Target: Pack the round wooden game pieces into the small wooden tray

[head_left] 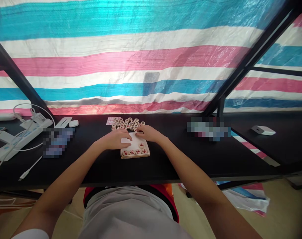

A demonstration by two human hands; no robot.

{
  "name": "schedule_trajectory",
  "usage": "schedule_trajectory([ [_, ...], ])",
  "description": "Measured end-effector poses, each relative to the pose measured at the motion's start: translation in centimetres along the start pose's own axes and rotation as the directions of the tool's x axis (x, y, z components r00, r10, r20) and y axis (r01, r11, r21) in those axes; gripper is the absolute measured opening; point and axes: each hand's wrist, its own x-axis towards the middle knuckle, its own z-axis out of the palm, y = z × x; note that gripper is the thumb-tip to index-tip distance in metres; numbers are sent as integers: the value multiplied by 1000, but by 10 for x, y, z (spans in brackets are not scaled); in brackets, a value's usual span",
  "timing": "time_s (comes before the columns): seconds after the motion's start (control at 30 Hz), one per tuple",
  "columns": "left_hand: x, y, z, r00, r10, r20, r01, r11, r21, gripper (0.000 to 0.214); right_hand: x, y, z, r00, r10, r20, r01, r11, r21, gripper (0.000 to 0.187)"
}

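Observation:
A shallow white box (134, 142) lies in front of me, with several round Chinese chess pieces (138, 152) with red characters lined along its near edge. One more red-marked piece (141, 145) sits above the right end of that row. My left hand (113, 139) rests at the box's left side, thumb and forefinger spread apart over its inside. At the far right corner, my right hand (149, 133) has its fingers bent and close together beside the loose pieces. Whatever lies under those fingertips is hidden. A cluster of loose chess pieces (127, 124) spreads just beyond the box.
A pink-and-white printed sheet (111, 120) lies left of the cluster. On the black table (96, 171) are a power strip (21, 141) with cables, a white earbud case (73, 123) and blurred items. A white adapter (263, 130) sits far right. Striped sheeting hangs behind.

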Motion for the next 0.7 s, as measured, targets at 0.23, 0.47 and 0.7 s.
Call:
schedule_trajectory([
  [0.23,5,13,9,988,65,143,-53,995,-84,22,0,0,0,1000,-4,-9,4,1000,-17,20],
  [0.47,7,8,9,993,11,115,-5,999,-52,24,0,1,1,1000,-12,-20,12,1000,-18,21],
  [0.7,5,5,10,993,-20,113,23,999,-25,32,-1,1,1,1000,-7,-15,6,1000,-29,20],
])
